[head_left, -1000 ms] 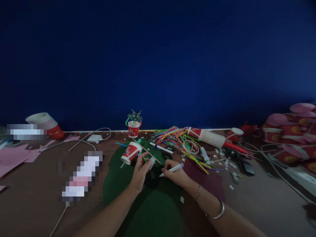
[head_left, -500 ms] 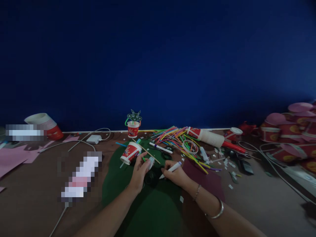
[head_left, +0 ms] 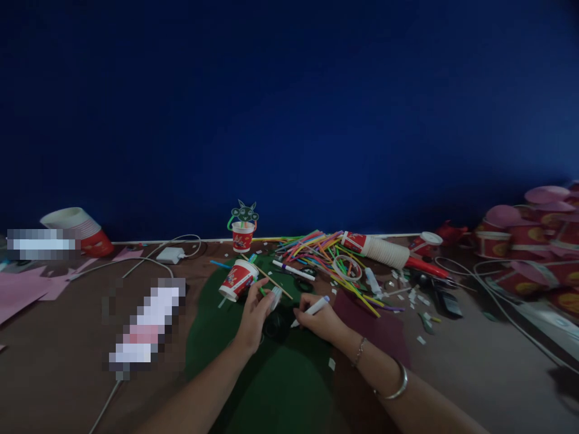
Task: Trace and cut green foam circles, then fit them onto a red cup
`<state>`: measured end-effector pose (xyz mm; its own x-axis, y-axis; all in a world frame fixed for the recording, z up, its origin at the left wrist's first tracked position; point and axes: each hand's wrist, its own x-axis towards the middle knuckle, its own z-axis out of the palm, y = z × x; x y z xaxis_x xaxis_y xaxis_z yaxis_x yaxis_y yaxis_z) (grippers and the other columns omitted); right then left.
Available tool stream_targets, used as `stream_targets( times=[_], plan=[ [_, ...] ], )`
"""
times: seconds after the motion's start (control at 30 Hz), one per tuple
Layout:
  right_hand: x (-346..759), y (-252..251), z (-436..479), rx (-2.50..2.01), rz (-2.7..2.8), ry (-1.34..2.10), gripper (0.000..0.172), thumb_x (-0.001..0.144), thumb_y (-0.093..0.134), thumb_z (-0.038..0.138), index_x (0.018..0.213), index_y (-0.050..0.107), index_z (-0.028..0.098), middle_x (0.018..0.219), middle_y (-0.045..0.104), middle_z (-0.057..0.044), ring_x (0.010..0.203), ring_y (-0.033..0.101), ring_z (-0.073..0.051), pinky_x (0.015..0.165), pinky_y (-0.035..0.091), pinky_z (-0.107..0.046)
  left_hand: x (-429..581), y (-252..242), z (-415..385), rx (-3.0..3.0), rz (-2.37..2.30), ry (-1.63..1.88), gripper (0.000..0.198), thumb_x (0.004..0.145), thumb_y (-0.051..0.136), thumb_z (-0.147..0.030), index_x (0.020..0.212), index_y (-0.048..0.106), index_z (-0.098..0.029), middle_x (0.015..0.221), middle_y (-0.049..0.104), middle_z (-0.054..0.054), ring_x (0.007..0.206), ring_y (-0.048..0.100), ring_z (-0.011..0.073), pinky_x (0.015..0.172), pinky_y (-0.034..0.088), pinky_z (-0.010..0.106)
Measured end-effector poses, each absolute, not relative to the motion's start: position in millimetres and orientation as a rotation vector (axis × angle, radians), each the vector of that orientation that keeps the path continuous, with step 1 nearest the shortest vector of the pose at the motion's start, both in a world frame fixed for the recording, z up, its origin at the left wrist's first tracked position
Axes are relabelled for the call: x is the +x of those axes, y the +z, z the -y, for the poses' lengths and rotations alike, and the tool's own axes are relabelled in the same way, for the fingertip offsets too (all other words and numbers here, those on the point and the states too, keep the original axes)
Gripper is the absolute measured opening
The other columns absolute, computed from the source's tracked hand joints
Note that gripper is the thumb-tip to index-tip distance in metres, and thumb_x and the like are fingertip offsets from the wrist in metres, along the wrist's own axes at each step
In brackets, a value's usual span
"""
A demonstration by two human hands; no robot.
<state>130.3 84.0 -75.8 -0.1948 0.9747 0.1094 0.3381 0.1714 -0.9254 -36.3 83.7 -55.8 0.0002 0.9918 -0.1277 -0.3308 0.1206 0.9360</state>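
Observation:
My right hand (head_left: 314, 313) is closed around a white marker (head_left: 317, 305), its tip pointing down and left over a dark paper piece (head_left: 277, 325). My left hand (head_left: 254, 313) has its fingers closed at the left edge of that dark piece. A small whitish object (head_left: 277, 295) shows by the left fingertips, too blurred to name. Just beyond it a red paper cup (head_left: 238, 280) lies tilted with straws. A thin wooden stick (head_left: 274, 279) and a second white marker (head_left: 294, 270) lie beyond the hands. All this rests on a round green mat (head_left: 212, 337).
Behind stands a red cup with a dark animal-face cut-out (head_left: 245, 213). Coloured straws (head_left: 312, 250), a roll of tape (head_left: 347, 269) and a stack of cups (head_left: 384, 252) lie back right. Dark red paper (head_left: 375, 328) is right. Cup crafts (head_left: 538, 235) crowd the far right; cables (head_left: 149, 259) run left.
The view has shifted very slightly. My right hand and its marker have moved a little leftward; my left hand stays nearly in place at the dark piece.

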Motion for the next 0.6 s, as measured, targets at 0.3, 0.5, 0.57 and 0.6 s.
stream_targets(
  times=[0.3,0.5,0.57,0.6],
  plan=[
    [129.6,-75.8,-83.9,-1.279,1.676,1.008,0.018,0.070,0.056,0.023,0.056,0.045,0.019,0.043,0.052,0.005,0.042,0.047,-0.009,0.040,0.030,-0.017,-36.3,-56.5,-84.2,0.848,-1.034,1.277,0.048,0.067,0.065,-0.034,0.112,0.051,-0.024,0.087,0.059,0.000,0.083,0.060,0.0159,0.075,0.047,0.029],
    [128.9,-76.6,-84.4,-1.328,1.658,0.964,0.019,0.070,0.056,0.025,0.056,0.046,0.019,0.046,0.055,0.003,0.044,0.047,-0.010,0.041,0.030,-0.019,-36.8,-55.4,-83.4,0.850,-1.036,1.272,0.047,0.067,0.065,-0.035,0.112,0.051,-0.025,0.085,0.058,-0.001,0.082,0.060,0.0153,0.072,0.047,0.027],
    [129.1,-76.2,-84.5,-1.345,1.650,0.947,0.019,0.070,0.056,0.026,0.056,0.046,0.020,0.047,0.055,0.003,0.044,0.046,-0.010,0.041,0.030,-0.019,-37.2,-55.6,-83.5,0.854,-1.045,1.264,0.048,0.067,0.065,-0.035,0.112,0.052,-0.026,0.086,0.059,-0.001,0.083,0.060,0.0154,0.071,0.047,0.026],
    [129.1,-75.7,-84.5,-1.351,1.647,0.932,0.019,0.070,0.056,0.026,0.056,0.046,0.020,0.047,0.055,0.003,0.044,0.046,-0.010,0.042,0.030,-0.019,-37.3,-55.8,-83.6,0.852,-1.048,1.261,0.048,0.067,0.065,-0.036,0.112,0.052,-0.026,0.087,0.059,-0.001,0.084,0.060,0.0158,0.071,0.047,0.026]
  ],
)
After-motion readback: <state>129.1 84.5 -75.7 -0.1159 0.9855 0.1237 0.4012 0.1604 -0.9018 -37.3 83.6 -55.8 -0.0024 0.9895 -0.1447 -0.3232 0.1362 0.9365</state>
